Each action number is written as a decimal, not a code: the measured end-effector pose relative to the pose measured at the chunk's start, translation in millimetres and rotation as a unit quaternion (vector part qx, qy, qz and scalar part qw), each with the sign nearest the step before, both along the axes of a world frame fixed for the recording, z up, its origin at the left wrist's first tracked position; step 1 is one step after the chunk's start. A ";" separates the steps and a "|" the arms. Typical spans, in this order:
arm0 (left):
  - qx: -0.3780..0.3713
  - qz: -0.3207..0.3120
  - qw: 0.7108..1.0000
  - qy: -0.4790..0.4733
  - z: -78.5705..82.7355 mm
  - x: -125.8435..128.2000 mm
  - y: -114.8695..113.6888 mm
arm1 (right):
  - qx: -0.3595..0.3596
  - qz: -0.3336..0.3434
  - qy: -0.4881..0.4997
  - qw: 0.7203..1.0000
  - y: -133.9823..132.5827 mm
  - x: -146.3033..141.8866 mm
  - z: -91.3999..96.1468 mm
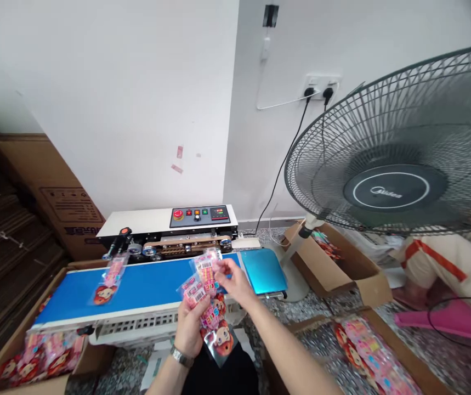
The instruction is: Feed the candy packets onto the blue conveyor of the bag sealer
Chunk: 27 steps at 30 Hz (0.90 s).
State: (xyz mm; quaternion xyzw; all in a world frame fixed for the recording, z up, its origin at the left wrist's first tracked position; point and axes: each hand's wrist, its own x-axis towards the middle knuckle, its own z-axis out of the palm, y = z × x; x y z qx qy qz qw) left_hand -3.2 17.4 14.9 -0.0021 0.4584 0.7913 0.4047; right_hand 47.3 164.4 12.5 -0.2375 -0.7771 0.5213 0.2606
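Note:
My left hand [191, 330], with a metal watch on the wrist, is closed around a few pink printed plastic packets [221, 336] showing a red-haired cartoon figure and a barcode. Between the thumb and fingers of my right hand [237, 284] is the upper edge of another pink packet [206, 269], held over the right end of the blue conveyor belt [148, 284]. Both hands are in front of a band sealing machine [145, 222] with a control panel [199, 216]. Farther left, one packet [106, 293] lies across the belt with its top at the machine's rollers.
A cardboard box [73, 378] below the belt's left end holds several packets. More packets fill a box [408, 359] at lower right. A large fan [395, 189] stands on the right, near an open carton [321, 271]. Another person's legs [436, 263] are behind it.

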 end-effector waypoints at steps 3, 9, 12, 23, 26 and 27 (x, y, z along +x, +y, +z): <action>0.018 -0.004 1.000 -0.004 2.9 6.3 5.5 | -0.035 0.000 0.007 0.999 -23.3 9.4 2.7; 0.001 0.014 1.000 -0.009 0.2 5.8 6.5 | -0.091 -0.107 0.068 0.988 6.4 15.5 -12.4; -0.029 0.020 0.999 -0.005 -4.3 0.1 0.2 | -0.028 -0.204 -0.024 0.978 45.8 18.9 -20.6; -0.029 -0.016 0.998 0.047 0.9 -3.3 -10.0 | 0.132 -0.106 -0.127 0.977 46.6 -8.2 -6.8; -0.020 -0.045 0.997 0.061 2.5 -0.8 -10.5 | 0.071 0.059 -0.010 0.996 16.7 5.3 17.4; -0.019 -0.058 0.996 0.067 2.9 0.6 -10.4 | 0.067 0.104 0.003 0.992 8.4 10.4 25.9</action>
